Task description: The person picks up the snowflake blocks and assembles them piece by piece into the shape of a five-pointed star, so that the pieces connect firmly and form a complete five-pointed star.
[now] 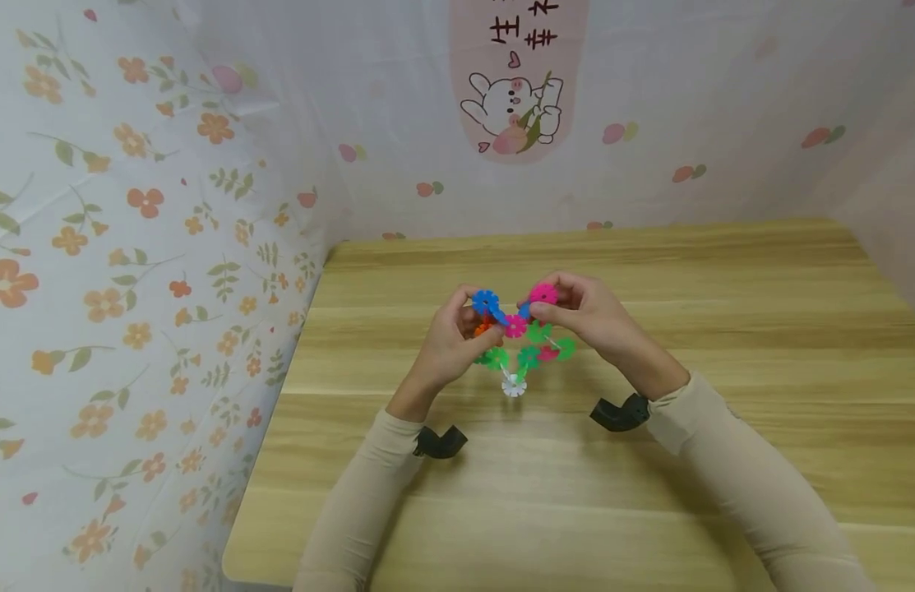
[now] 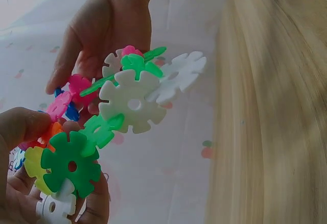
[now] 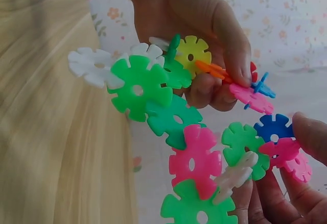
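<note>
Both hands hold one chain of interlocking plastic snowflake discs (image 1: 529,357), in green, white, pink, blue, orange and yellow. My left hand (image 1: 445,344) pinches one end, thumb on a pink disc (image 3: 251,98) beside an orange disc (image 3: 213,70) and a blue one. The other end is in my right hand (image 1: 593,316), its thumb at a dark blue disc (image 3: 274,127) joined to pink discs. Between them the chain sags in a V, with a white disc (image 1: 513,386) lowest. In the right wrist view a small gap separates the two ends. Fingers partly hide the discs.
Below the hands lies a wooden table (image 1: 531,510). A white curtain (image 1: 383,115) with printed fruit and a rabbit hangs behind it, and a floral curtain (image 1: 117,271) hangs on the left. Black curved pieces (image 1: 442,442) stick out at both wrists.
</note>
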`<state>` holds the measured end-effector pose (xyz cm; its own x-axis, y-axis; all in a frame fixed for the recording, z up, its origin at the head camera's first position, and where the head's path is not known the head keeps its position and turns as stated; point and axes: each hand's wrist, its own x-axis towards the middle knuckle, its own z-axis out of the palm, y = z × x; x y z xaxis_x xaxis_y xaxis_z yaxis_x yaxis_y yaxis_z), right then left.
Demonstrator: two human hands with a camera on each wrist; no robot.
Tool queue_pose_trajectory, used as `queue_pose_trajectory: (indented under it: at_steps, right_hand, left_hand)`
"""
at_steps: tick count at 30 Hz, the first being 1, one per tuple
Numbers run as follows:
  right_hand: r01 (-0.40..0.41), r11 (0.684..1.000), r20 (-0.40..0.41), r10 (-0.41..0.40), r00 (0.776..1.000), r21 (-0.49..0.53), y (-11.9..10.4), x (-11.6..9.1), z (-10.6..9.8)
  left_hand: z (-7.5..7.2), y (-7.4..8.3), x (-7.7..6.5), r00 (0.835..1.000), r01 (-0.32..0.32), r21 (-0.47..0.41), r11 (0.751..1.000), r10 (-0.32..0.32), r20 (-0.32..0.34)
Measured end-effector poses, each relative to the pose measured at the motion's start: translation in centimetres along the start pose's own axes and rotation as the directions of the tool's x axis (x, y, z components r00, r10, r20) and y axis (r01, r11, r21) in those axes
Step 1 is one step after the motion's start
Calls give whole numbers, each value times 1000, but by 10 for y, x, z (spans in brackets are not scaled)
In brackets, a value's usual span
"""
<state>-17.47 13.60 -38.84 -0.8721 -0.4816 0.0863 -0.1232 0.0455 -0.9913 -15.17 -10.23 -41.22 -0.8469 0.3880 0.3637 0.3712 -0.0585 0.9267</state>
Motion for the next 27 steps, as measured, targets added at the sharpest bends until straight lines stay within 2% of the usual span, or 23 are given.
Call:
queue_pose_trajectory:
  at_steps: [6,20,27]
  right_hand:
    - [30,999,-10,-30,1000,36,-3,-4,-1]
    - [22,999,-44,-20,999,39,-6,-8,1]
    - [39,998,-59,-36,998,53,-5,-9,1]
  left_hand:
    - [-2,1,0,1000,-3,-11,1000,3,-25]
    - [-2,5,0,999,-1,-10,1000,1,-49]
    - [-2,3,-1,997,12,-77,997,-17,-73]
